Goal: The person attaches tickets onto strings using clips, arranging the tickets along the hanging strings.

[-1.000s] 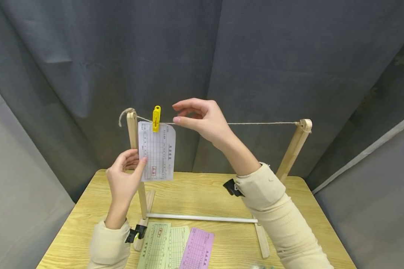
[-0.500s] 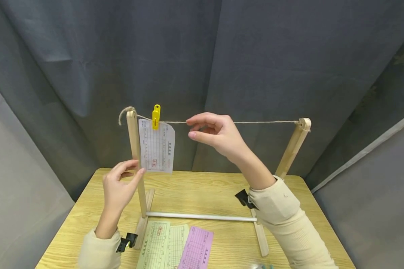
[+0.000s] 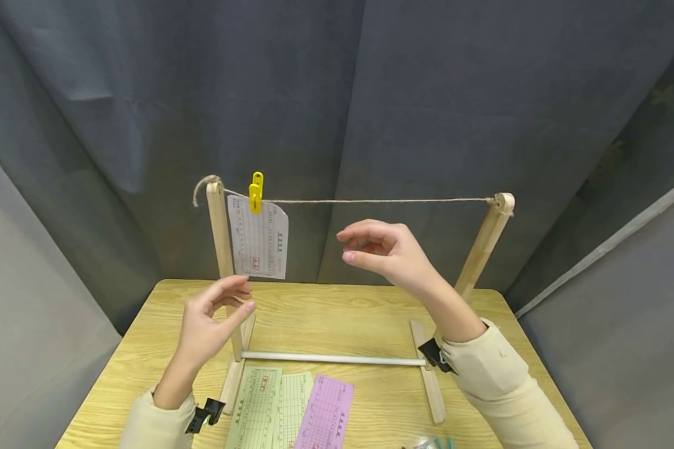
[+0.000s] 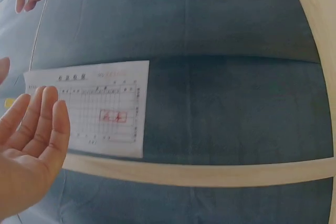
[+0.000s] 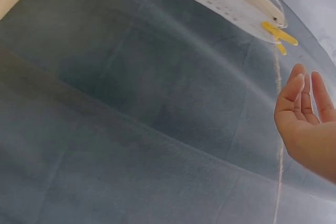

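Note:
A white printed form with a red stamp hangs from the twine line, near the left post. The yellow clothespin grips its top edge and the twine. My left hand is just below the form, in front of the left post, fingers loosely bent and holding nothing. In the left wrist view, the left hand overlaps the form's printed side. To the right of the form and under the twine, my right hand hovers with relaxed fingers and nothing between them.
Two wooden posts, left and right, carry the twine; a white rod joins their feet. Green forms and a purple form lie on the wooden table. Small clear and teal items show at the bottom edge.
My right hand has moved down and right, from beside the clothespin to below the twine. The left hand has let go of the form's edge and dropped lower. The form stays hanging.

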A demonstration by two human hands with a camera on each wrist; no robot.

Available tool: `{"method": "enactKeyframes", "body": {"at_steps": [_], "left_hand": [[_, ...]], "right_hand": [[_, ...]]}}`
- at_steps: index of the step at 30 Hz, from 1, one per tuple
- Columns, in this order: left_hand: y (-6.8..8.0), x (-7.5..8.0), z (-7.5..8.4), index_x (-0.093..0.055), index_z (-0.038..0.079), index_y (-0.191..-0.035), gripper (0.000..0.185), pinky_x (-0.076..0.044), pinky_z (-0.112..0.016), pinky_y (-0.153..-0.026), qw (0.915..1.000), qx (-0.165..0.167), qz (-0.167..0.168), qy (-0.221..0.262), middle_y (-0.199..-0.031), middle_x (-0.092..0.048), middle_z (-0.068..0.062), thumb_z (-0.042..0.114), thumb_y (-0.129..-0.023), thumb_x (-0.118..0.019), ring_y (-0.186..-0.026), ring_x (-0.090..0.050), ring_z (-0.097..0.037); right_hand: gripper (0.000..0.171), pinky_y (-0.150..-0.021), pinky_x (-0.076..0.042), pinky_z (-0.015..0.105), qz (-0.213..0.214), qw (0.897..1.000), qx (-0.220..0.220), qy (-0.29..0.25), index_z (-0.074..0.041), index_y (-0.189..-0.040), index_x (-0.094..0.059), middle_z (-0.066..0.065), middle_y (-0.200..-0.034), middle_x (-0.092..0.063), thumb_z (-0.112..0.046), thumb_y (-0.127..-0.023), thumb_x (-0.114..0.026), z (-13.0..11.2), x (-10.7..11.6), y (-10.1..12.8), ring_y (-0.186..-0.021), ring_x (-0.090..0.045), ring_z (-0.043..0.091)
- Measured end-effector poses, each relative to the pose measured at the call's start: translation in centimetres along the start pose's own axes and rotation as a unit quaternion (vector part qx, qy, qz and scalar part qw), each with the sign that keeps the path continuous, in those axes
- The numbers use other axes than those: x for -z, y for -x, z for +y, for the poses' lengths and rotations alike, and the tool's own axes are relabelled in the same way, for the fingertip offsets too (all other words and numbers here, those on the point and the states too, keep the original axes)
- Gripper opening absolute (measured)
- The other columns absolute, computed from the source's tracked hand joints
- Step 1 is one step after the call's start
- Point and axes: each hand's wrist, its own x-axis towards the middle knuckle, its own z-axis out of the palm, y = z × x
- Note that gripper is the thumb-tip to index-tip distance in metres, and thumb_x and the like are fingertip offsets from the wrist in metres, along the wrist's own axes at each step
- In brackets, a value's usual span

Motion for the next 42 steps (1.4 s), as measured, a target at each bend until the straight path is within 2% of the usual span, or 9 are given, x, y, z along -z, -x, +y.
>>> {"method": "enactKeyframes", "body": {"at_steps": [8,14,20,27,31,36,42], "left_hand": [[0.7,-1.2,-0.6,-0.059,-0.007,-0.107,0.044,-0.050,-0.024,-0.064,0.9991,-0.020,-0.036,0.010,-0.091,-0.064,-0.002,-0.018,-0.066,-0.068,-0.079,-0.061,-0.015],[1.7,-2.4,-1.3,-0.056,-0.007,-0.111,0.045,-0.051,-0.029,-0.063,0.9957,-0.022,-0.088,0.017,-0.091,-0.064,-0.012,-0.014,-0.068,-0.068,-0.080,-0.061,-0.020],[2.4,-3.5,-2.0,-0.055,-0.008,-0.111,0.043,-0.051,-0.031,-0.062,0.9917,-0.003,-0.126,0.024,-0.089,-0.063,-0.013,-0.012,-0.070,-0.068,-0.077,-0.060,-0.024],[3.4,-4.5,-3.0,-0.053,-0.009,-0.112,0.043,-0.050,-0.034,-0.061,0.9852,0.011,-0.169,0.029,-0.088,-0.062,-0.015,-0.012,-0.071,-0.067,-0.076,-0.058,-0.027],[3.7,-4.8,-3.4,-0.052,-0.007,-0.116,0.044,-0.050,-0.033,-0.064,0.9809,0.029,-0.189,0.033,-0.091,-0.062,-0.014,-0.007,-0.074,-0.068,-0.079,-0.058,-0.025],[4.1,-5.4,-3.7,-0.052,-0.008,-0.115,0.044,-0.051,-0.035,-0.063,0.9745,0.045,-0.218,0.026,-0.089,-0.062,-0.014,-0.005,-0.075,-0.069,-0.076,-0.059,-0.029],[4.3,-5.8,-2.3,-0.052,-0.012,-0.112,0.042,-0.051,-0.036,-0.061,0.9672,0.062,-0.246,0.017,-0.085,-0.062,-0.016,-0.005,-0.075,-0.069,-0.073,-0.059,-0.033]], "right_hand": [[0.026,-0.064,-0.047,0.025,-0.010,0.999,-0.015,0.032,0.004,-0.104,-0.063,0.007,-0.099,-0.061,0.001,-0.079,-0.067,1.9,0.8,2.2,-0.082,-0.058,0.016],[0.024,-0.066,-0.048,0.024,-0.017,0.998,-0.008,0.052,0.006,-0.104,-0.062,0.004,-0.099,-0.061,0.003,-0.080,-0.065,3.5,1.6,4.4,-0.082,-0.058,0.013],[0.024,-0.062,-0.047,0.023,-0.023,0.997,0.025,0.071,0.004,-0.101,-0.063,-0.002,-0.094,-0.062,0.007,-0.077,-0.065,5.2,2.3,6.5,-0.080,-0.058,0.010],[0.028,-0.064,-0.048,0.024,-0.032,0.997,0.031,0.067,0.004,-0.103,-0.062,-0.004,-0.099,-0.061,0.010,-0.076,-0.066,7.5,2.7,8.9,-0.081,-0.058,0.015],[0.028,-0.065,-0.048,0.024,-0.032,0.997,0.019,0.066,0.005,-0.103,-0.062,-0.005,-0.101,-0.061,0.009,-0.075,-0.066,8.8,2.8,10.1,-0.081,-0.058,0.018],[0.029,-0.063,-0.049,0.025,-0.037,0.998,0.000,0.053,0.003,-0.104,-0.062,-0.006,-0.102,-0.061,0.008,-0.076,-0.066,10.3,2.7,11.9,-0.081,-0.058,0.019],[0.030,-0.062,-0.048,0.026,-0.046,0.998,-0.033,0.026,0.003,-0.106,-0.061,-0.005,-0.102,-0.060,0.007,-0.077,-0.065,12.4,2.5,14.3,-0.081,-0.058,0.016]]}}
